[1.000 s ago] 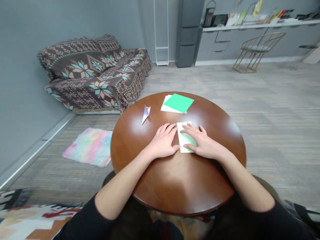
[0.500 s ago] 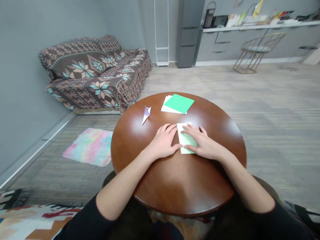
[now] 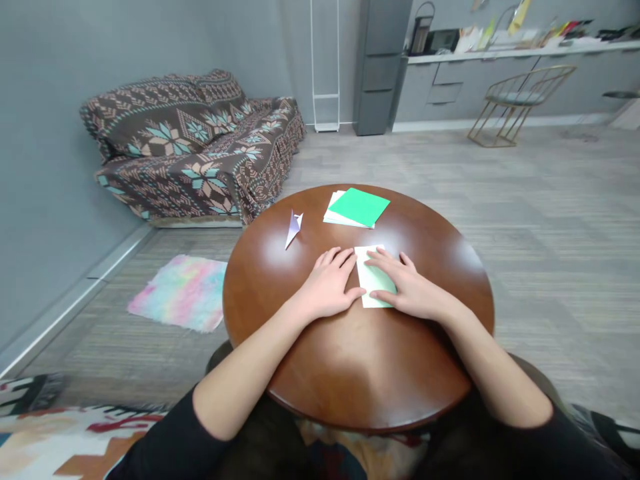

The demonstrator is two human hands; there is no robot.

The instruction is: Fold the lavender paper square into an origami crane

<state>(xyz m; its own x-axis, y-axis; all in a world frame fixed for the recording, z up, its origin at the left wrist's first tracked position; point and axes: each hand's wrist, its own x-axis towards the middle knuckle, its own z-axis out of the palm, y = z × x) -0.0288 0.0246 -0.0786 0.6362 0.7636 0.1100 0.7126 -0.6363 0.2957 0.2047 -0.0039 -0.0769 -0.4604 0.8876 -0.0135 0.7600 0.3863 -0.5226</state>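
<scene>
A pale green-white sheet of paper, an upright rectangle that looks folded, lies flat on the round brown table. My left hand rests beside it, fingers spread, with fingertips and thumb at the paper's left edge. Over the right part of the sheet lies my right hand, fingers apart, thumb and fingertips on its surface. That hand hides the paper's right edge. Neither hand grips anything.
Farther back on the table are a green sheet on top of several white sheets. To their left stands a folded purple-and-white paper piece. Beyond are a covered sofa, a fluffy rug and a wire-backed chair.
Both hands and the paper keep nearly the same places. The whole view has shifted very slightly.
</scene>
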